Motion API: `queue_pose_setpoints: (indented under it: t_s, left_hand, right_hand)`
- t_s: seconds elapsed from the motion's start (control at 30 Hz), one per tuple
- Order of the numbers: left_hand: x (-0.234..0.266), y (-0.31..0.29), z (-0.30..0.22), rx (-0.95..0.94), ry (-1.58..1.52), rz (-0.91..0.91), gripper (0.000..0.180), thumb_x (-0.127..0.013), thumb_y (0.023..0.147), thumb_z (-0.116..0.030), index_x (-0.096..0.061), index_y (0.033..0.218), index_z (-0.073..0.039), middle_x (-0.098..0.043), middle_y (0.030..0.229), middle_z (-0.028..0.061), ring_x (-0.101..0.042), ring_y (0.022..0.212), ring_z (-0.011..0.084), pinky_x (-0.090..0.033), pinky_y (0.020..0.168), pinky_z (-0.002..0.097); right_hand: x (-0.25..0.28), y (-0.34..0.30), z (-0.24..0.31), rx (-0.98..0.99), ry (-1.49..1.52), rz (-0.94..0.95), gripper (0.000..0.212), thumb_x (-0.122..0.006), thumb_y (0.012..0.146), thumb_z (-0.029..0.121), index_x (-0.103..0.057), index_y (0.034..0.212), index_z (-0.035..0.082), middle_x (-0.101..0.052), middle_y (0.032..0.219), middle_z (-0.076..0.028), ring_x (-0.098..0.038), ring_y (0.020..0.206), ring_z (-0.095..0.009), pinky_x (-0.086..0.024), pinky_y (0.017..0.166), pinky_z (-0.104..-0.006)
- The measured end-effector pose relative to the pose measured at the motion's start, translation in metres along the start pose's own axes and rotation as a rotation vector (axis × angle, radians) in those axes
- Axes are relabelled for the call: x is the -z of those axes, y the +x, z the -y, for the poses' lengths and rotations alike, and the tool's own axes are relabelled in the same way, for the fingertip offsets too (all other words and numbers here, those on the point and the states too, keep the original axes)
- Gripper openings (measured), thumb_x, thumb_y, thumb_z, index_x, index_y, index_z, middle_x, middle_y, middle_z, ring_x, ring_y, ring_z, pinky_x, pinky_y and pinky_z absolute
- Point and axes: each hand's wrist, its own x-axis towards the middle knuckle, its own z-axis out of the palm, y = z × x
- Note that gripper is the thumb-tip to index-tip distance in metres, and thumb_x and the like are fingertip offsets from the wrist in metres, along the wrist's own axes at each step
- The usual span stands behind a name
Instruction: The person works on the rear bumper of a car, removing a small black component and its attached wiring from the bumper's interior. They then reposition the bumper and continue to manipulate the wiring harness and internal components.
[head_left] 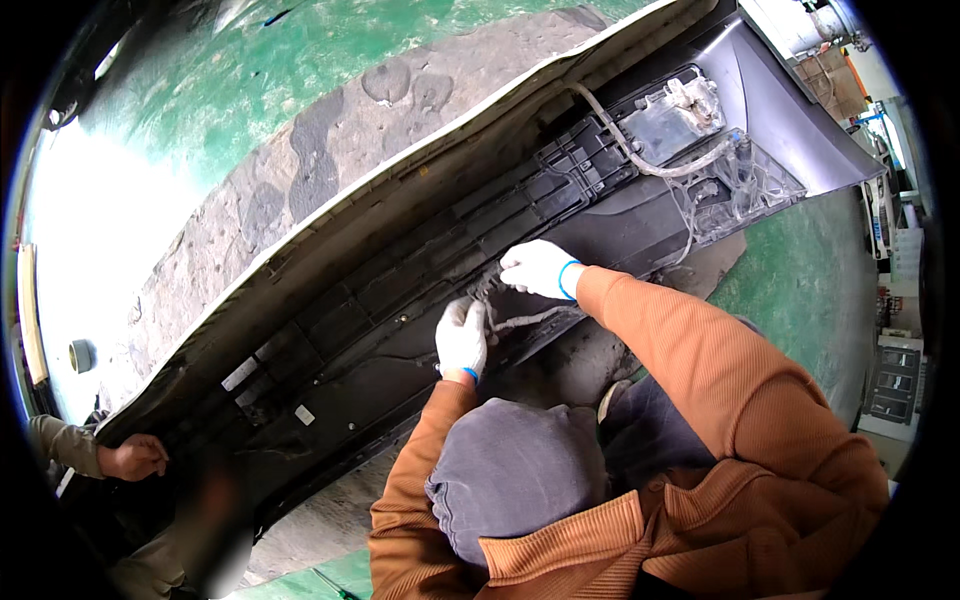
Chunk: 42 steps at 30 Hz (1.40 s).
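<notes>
A large dark car bumper cover (400, 290) lies with its inner side up, slanting across the view. Over its middle, my left hand (462, 337) in a white glove with a blue cuff has its fingers closed on a dusty grey wiring harness (528, 320). My right hand (540, 270), gloved the same way, is a little farther off and to the right. Its fingers are curled together at the upper end of the same dusty strands, and its fingertips are partly hidden. One branch of the harness runs right, below my right wrist.
A bent hose (655, 168) and a clear plastic-wrapped part (745, 190) are at the bumper's right end. Another person's bare hand (138, 457) rests over the left end. A roll of tape (80, 356) stands on the floor. Shelving (895, 380) lines the right.
</notes>
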Motion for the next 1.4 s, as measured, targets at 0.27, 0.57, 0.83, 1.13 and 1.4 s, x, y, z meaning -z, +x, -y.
queue_pose_setpoints:
  t_s: [0.27,0.57,0.83,1.13,1.4]
  left_hand:
    - [0.008,0.054,-0.008,-0.134,0.125,-0.126,0.04,-0.07,0.104,-0.025,-0.069,0.131,0.005,-0.08,0.111,0.0169,-0.072,0.071,0.0176,-0.056,0.062,0.0319]
    - [0.005,0.047,-0.026,-0.039,0.082,-0.073,0.037,-0.069,0.103,-0.023,-0.069,0.127,0.005,-0.08,0.096,0.0129,-0.063,0.053,0.0142,-0.051,0.053,0.0315]
    - [0.004,0.051,-0.042,0.006,-0.033,0.024,0.047,-0.061,0.11,-0.036,-0.067,0.135,0.004,-0.081,0.096,0.0135,-0.057,0.052,0.0133,-0.047,0.053,0.0305]
    - [0.002,0.062,-0.041,0.093,-0.002,-0.002,0.044,-0.058,0.113,-0.037,-0.071,0.128,0.002,-0.08,0.086,0.013,-0.055,0.049,0.014,-0.044,0.05,0.0312]
    - [0.003,0.064,-0.039,0.075,0.059,-0.01,0.04,-0.058,0.114,-0.034,-0.07,0.125,0.002,-0.078,0.083,0.014,-0.054,0.047,0.0143,-0.041,0.046,0.0297]
  right_hand:
    - [-0.008,0.026,0.019,0.168,-0.234,-0.331,0.031,-0.076,0.094,0.029,-0.076,0.11,0.002,-0.079,0.104,-0.017,-0.076,0.099,-0.032,-0.058,0.09,-0.0414]
    - [-0.011,0.045,0.009,0.123,-0.387,-0.361,0.035,-0.076,0.092,0.036,-0.08,0.11,0.006,-0.079,0.112,-0.019,-0.075,0.108,-0.038,-0.058,0.095,-0.0448]
    - [0.013,0.057,0.016,0.067,-0.492,-0.166,0.039,-0.074,0.091,0.04,-0.083,0.106,0.004,-0.079,0.111,-0.021,-0.075,0.109,-0.039,-0.058,0.097,-0.0462]
    - [0.021,0.055,0.02,0.083,-0.487,-0.133,0.04,-0.074,0.092,0.04,-0.082,0.11,0.005,-0.079,0.115,-0.021,-0.073,0.112,-0.039,-0.057,0.099,-0.0465]
    - [0.019,0.054,0.015,0.105,-0.456,-0.119,0.042,-0.074,0.094,0.042,-0.08,0.115,0.006,-0.078,0.118,-0.019,-0.073,0.115,-0.037,-0.056,0.102,-0.0449]
